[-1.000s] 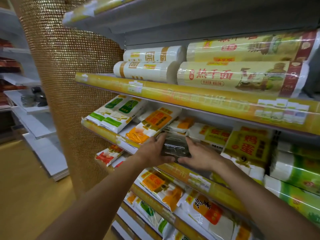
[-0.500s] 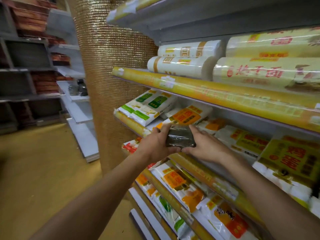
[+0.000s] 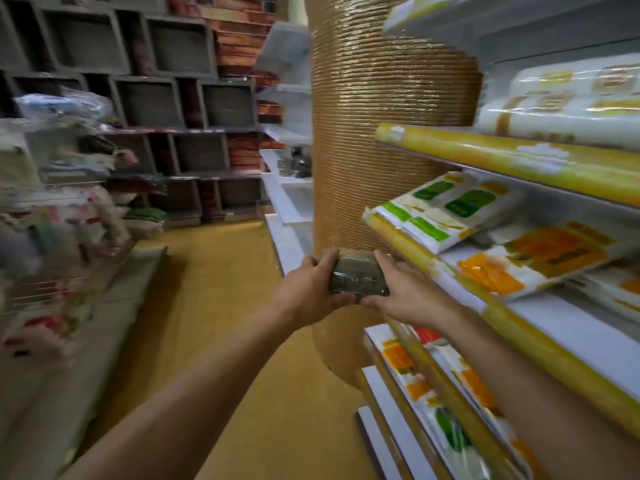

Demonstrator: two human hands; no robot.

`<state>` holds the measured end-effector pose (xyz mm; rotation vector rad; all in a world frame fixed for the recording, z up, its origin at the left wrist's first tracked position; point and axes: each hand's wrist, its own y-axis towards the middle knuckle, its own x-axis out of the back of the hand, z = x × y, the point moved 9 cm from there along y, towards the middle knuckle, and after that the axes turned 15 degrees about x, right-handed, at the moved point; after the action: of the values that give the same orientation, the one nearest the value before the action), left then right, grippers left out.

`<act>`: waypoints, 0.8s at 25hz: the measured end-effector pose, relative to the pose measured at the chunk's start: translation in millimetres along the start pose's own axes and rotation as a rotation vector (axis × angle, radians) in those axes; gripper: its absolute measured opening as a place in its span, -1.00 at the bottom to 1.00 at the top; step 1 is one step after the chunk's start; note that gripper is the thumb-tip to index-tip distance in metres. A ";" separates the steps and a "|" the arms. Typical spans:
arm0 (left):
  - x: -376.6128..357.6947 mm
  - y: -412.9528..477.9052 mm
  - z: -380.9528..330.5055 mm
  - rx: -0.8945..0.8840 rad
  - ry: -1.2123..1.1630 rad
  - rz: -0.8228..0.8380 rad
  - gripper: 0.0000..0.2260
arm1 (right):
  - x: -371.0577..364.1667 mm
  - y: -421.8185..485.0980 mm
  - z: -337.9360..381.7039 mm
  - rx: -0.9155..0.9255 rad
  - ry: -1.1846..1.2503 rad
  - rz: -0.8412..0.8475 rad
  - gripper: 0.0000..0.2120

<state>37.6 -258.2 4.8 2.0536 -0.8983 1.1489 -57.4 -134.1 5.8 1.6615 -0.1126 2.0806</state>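
bare left hand point(image 3: 309, 289), bare right hand point(image 3: 410, 295)

Dark greenish packet point(image 3: 356, 277) in clear wrap. Pillar point(image 3: 377, 140) gold, fine horizontal ribbing. Shelf edge strips point(image 3: 519, 161) yellow. Packs point(image 3: 446, 209) white with green labels; packs point(image 3: 533, 261) white with orange. Floor point(image 3: 214, 306) mustard yellow. Back wall point(image 3: 242, 39) red-brown brick pattern.

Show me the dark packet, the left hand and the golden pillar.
dark packet point(image 3: 356, 276): head view, middle of its shiny wrapped face.
left hand point(image 3: 311, 289): head view, back of the hand gripping the packet.
golden pillar point(image 3: 381, 140): head view, its ribbed front.
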 end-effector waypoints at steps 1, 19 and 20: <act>9.0 2.5 20.8 0.023 -0.002 -0.007 -0.22 | -8.0 16.8 15.3 0.030 0.014 0.005 -0.08; 90.0 63.3 220.4 0.244 -0.091 -0.120 -0.20 | -86.6 199.9 138.4 0.274 0.151 -0.012 -0.20; 84.2 70.5 223.9 0.249 -0.099 -0.109 -0.21 | -92.9 207.2 133.4 0.275 0.155 0.001 -0.20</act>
<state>119.0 -493.7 -5.6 2.3473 -0.7085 1.1566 -7.5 -392.7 0.0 1.6409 0.2332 2.3000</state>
